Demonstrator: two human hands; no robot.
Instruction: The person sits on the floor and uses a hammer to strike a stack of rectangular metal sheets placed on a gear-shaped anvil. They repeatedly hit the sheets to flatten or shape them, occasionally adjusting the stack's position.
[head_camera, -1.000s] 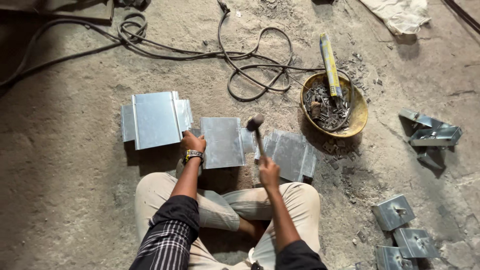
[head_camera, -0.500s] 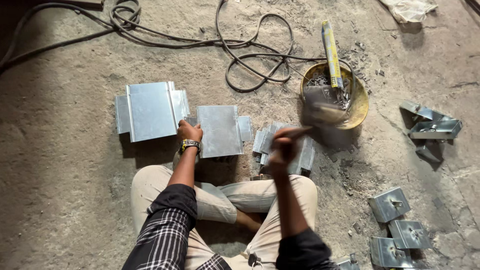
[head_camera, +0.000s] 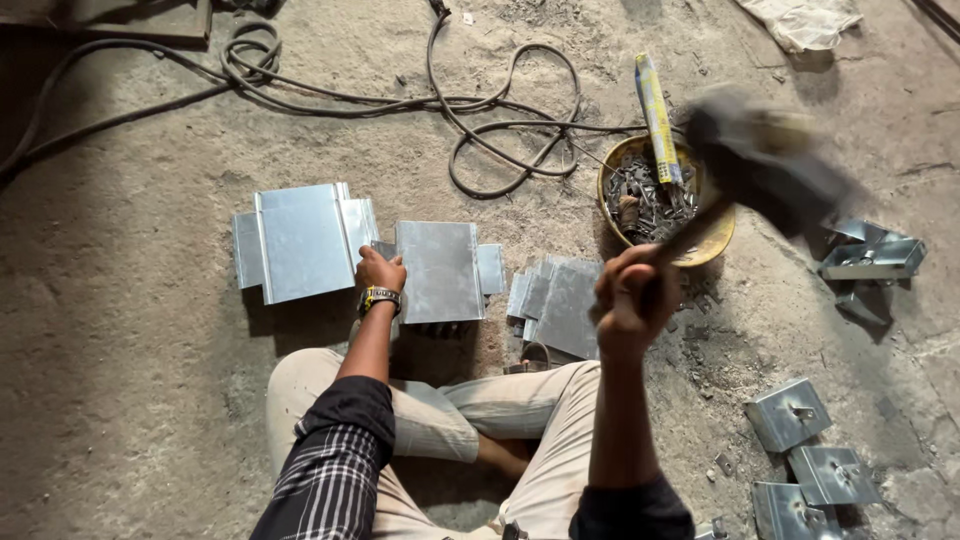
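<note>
My left hand pins the sheet-metal piece on the floor, right hand clenched on raised hammer; bent pieces done, flat stack left.

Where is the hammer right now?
In the head view the hammer is raised at upper right, blurred, gripped by the right hand. Its head is in front of the yellow bowl of metal scraps.

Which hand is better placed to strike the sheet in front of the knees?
Right. The right hand grips the hammer, raised above the floor. The left hand is busy, resting on the left edge of the sheet, so it likely steadies it.
</note>
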